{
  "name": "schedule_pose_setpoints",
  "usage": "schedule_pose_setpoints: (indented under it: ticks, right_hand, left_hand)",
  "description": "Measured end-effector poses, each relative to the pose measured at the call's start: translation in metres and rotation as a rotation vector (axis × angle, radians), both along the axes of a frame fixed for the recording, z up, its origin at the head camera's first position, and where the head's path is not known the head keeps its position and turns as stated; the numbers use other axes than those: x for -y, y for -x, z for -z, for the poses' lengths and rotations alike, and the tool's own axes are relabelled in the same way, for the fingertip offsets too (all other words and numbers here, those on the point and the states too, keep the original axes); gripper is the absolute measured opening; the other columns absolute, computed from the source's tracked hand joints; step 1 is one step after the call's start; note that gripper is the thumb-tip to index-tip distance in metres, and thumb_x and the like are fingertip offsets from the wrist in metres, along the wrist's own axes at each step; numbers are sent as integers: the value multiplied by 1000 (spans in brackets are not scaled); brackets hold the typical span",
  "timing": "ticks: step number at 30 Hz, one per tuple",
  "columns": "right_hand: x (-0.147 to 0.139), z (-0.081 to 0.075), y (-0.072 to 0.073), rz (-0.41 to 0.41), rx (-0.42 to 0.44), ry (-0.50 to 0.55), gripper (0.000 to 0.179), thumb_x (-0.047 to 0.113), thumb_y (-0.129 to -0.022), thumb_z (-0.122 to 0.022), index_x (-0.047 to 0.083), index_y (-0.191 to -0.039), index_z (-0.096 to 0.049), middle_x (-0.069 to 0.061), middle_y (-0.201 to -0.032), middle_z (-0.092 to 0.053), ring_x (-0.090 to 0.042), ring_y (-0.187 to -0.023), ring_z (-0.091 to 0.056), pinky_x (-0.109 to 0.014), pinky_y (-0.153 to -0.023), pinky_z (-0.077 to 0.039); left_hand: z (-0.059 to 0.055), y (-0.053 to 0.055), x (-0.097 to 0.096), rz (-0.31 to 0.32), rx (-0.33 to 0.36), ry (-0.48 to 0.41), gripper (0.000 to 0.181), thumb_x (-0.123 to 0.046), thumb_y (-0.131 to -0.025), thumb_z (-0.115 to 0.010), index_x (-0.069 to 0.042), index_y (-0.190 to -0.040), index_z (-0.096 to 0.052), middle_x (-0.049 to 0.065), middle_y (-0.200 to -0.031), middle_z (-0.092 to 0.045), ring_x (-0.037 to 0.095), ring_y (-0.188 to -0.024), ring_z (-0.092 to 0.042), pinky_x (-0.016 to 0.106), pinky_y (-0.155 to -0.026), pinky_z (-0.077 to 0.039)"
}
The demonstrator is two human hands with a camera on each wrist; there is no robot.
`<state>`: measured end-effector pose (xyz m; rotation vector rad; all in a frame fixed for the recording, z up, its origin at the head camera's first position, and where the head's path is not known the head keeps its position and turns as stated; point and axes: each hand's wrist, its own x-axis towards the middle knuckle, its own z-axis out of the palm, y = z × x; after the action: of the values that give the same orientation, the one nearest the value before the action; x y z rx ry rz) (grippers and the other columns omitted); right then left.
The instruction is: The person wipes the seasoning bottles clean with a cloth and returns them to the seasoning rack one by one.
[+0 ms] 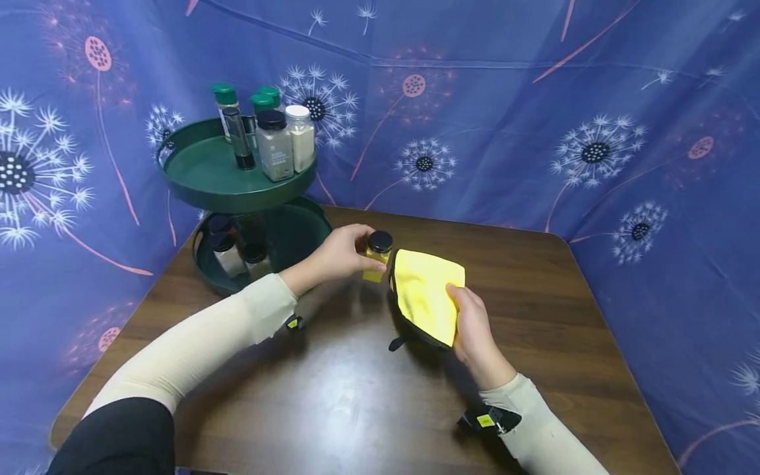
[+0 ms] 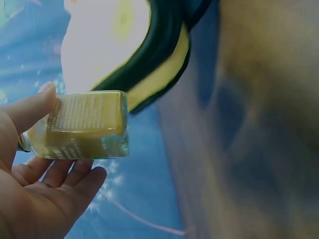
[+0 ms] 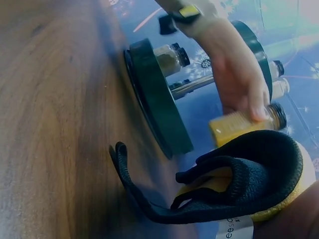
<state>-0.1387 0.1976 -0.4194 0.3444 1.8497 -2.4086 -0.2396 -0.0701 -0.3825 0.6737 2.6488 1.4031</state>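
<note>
A small spice jar (image 1: 373, 272) with yellow contents and a black lid is gripped between the thumb and fingers of my left hand (image 1: 341, 254), above the table. In the left wrist view the glass spice jar (image 2: 84, 119) shows pale lettering on its side. My right hand (image 1: 473, 330) holds a folded yellow cloth (image 1: 424, 290) with dark edging, close to the right of the jar. A dark loop and a white label (image 3: 234, 228) hang from the cloth in the right wrist view. Part of the right hand's fingers is hidden behind the cloth.
At the back left stands a two-tier green turntable rack (image 1: 237, 188). Several jars and shakers, including a black-lidded jar (image 1: 275, 148), stand on its upper tier; more jars (image 1: 228, 257) sit below. Blue dandelion-patterned fabric (image 1: 487, 132) surrounds the wooden table (image 1: 534, 297).
</note>
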Motion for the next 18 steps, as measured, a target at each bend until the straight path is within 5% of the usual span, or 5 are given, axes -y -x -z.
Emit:
schedule_pose_setpoints:
  ticks: [8, 18]
  right_hand:
    - [8, 3, 8, 13, -1, 23, 30, 24, -105, -49, 1, -121, -58, -2, -93, -69, -15, -82, -69, -31, -74, -59]
    - [20, -1, 13, 3, -37, 22, 27, 23, -104, -52, 1, -117, -60, -2, -92, -68, -15, -80, -68, -30, -72, -58]
  left_hand:
    - [22, -36, 2, 23, 43, 30, 51, -40, -70, -95, -18, -108, -69, -7, -94, -72, 14, -87, -67, 34, -77, -54]
    - [51, -55, 4, -12, -8, 74, 50, -35, -68, -97, -19, -107, -69, -10, -90, -70, 10, -79, -63, 31, -74, -51]
